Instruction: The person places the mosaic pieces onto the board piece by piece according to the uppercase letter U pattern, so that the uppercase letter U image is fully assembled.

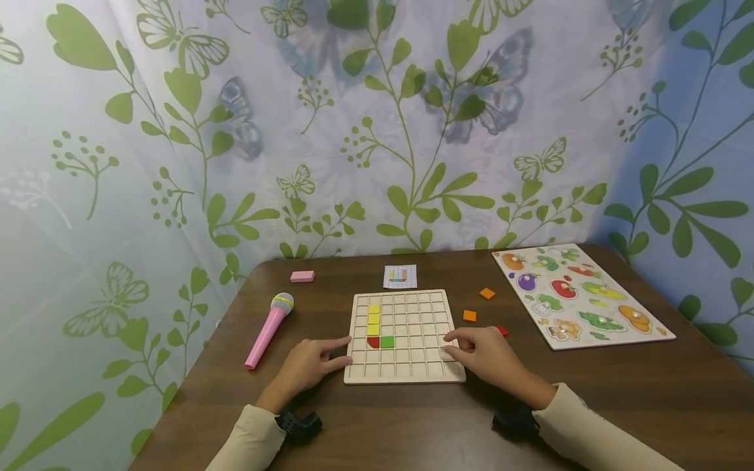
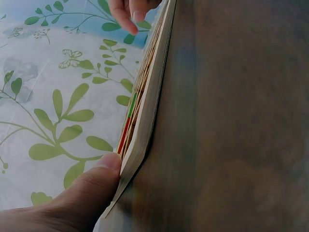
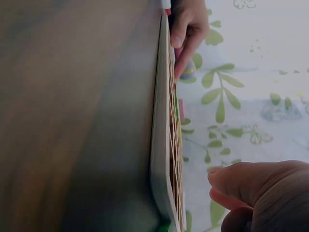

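Note:
A wooden grid board (image 1: 412,363) lies on the table, with three yellow square tiles (image 1: 374,319) in a column. Below them sit a red rounded tile (image 1: 374,342) and a green square tile (image 1: 387,342), side by side. My left hand (image 1: 309,360) rests at the board's left edge, index finger and thumb stretched out and apart; in the left wrist view the thumb (image 2: 104,174) touches the board's side. Over the right edge is my right hand (image 1: 485,353), thumb and index finger parted. Nothing shows between those fingers in the right wrist view.
Behind the board lies a pattern card (image 1: 400,277). Two orange tiles (image 1: 469,316) and a partly hidden red piece (image 1: 502,331) are to the right, near a vegetable puzzle board (image 1: 565,314). A pink microphone (image 1: 269,332) and a pink block (image 1: 302,277) lie left.

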{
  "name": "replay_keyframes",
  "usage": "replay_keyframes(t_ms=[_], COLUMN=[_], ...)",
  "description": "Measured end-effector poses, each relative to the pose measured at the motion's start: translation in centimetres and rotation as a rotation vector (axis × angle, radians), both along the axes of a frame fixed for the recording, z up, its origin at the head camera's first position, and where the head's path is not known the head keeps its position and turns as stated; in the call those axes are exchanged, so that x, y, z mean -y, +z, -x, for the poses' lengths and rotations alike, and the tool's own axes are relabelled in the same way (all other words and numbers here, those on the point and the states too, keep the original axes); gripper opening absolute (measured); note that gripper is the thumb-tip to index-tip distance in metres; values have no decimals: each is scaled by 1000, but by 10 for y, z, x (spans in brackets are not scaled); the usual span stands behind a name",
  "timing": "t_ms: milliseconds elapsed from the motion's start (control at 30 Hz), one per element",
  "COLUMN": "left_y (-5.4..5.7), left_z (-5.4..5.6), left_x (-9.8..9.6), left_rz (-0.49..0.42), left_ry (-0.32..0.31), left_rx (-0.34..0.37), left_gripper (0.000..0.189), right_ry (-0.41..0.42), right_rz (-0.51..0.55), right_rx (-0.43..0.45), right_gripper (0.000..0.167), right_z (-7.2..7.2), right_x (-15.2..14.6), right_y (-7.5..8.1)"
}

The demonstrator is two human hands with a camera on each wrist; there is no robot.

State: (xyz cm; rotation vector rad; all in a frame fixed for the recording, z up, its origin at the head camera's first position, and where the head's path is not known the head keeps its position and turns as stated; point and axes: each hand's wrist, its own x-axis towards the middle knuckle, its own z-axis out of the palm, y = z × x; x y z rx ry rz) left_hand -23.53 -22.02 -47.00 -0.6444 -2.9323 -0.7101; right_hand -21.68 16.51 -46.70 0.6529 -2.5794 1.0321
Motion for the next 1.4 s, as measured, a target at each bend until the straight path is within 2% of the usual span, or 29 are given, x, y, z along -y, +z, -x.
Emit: replay_keyframes(t_ms=[233,533,1000,1400], left_y=[1,-1,1,0], left_z=[0,0,0,-1], left_x=[-1,-1,0,2], left_rz=[-7,-19,-7,4], left_ry=[0,5,8,13], left_rx=[12,2,5,-6], left_gripper=[53,53,52,52], right_ry=[-30,-47,-48,-64], right_rz=[-20,-57,-58,-134], right_rx=[0,112,125,138], right_gripper=[13,15,19,28], right_z=[-10,-22,-21,-16], right_x=[-23,-43,-44,-42], right_y=[-2,-6,-7,-9])
